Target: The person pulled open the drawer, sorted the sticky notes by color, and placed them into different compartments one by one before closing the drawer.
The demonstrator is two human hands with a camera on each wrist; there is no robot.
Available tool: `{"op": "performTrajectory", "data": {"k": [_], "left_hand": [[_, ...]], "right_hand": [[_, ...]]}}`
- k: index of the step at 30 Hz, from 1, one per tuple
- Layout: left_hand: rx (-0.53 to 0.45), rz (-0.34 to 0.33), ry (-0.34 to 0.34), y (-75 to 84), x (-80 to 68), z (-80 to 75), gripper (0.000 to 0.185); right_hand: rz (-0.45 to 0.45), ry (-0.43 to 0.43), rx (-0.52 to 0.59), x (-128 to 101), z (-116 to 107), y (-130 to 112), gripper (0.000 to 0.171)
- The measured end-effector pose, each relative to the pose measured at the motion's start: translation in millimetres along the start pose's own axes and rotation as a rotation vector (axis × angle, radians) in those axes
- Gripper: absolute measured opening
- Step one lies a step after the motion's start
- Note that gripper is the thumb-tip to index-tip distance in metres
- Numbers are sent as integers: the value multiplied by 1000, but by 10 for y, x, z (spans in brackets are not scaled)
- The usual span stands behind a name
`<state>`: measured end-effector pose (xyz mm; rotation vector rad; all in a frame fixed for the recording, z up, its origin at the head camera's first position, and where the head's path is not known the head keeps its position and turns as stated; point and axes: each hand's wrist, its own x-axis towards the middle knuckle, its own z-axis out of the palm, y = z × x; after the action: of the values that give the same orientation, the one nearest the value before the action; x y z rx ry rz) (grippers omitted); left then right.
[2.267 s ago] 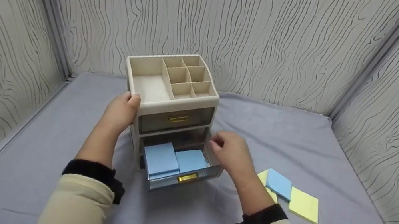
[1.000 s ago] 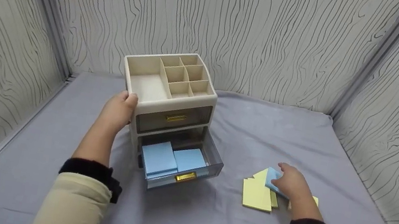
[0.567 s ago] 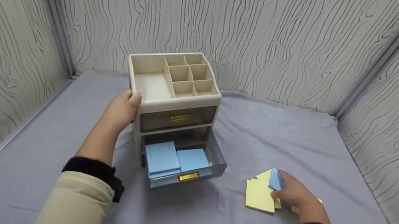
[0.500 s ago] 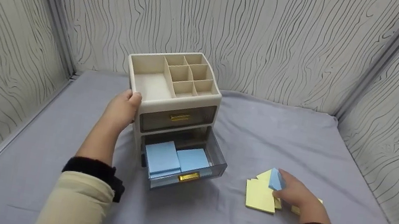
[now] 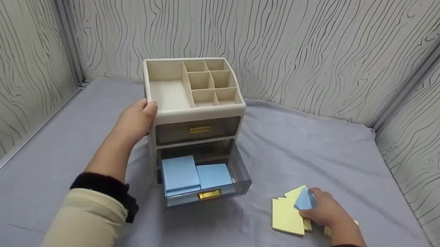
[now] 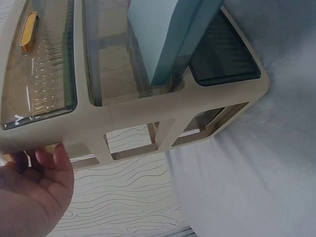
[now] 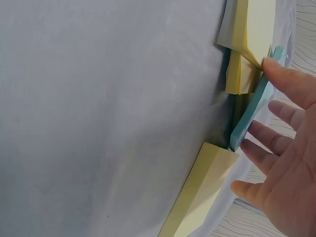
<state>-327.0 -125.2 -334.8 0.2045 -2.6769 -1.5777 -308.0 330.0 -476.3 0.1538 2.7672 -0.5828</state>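
Right hand [image 5: 324, 209] pinches blank blue pad [image 5: 305, 199]; left hand [image 5: 136, 120] grips unlabelled organizer [image 5: 191, 105].

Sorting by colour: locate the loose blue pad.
Head view, right side: the blue pad is tilted up in the right hand, over the yellow pads.

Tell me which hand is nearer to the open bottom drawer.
Left. The left hand holds the organizer's side, just above and left of the open bottom drawer. The right hand is off to the drawer's right, pinching a blue notepad.
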Motion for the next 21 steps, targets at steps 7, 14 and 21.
{"op": "performTrajectory", "data": {"k": [7, 14, 21], "left_hand": [[-12, -5, -12, 2, -2, -1, 37], [4, 6, -21, 4, -8, -9, 34], [6, -5, -28, 15, -8, -17, 39]], "right_hand": [[20, 12, 7, -12, 11, -24, 88], [1, 66, -88, -31, -3, -21, 95], [-22, 146, -146, -69, 11, -4, 101]]}}
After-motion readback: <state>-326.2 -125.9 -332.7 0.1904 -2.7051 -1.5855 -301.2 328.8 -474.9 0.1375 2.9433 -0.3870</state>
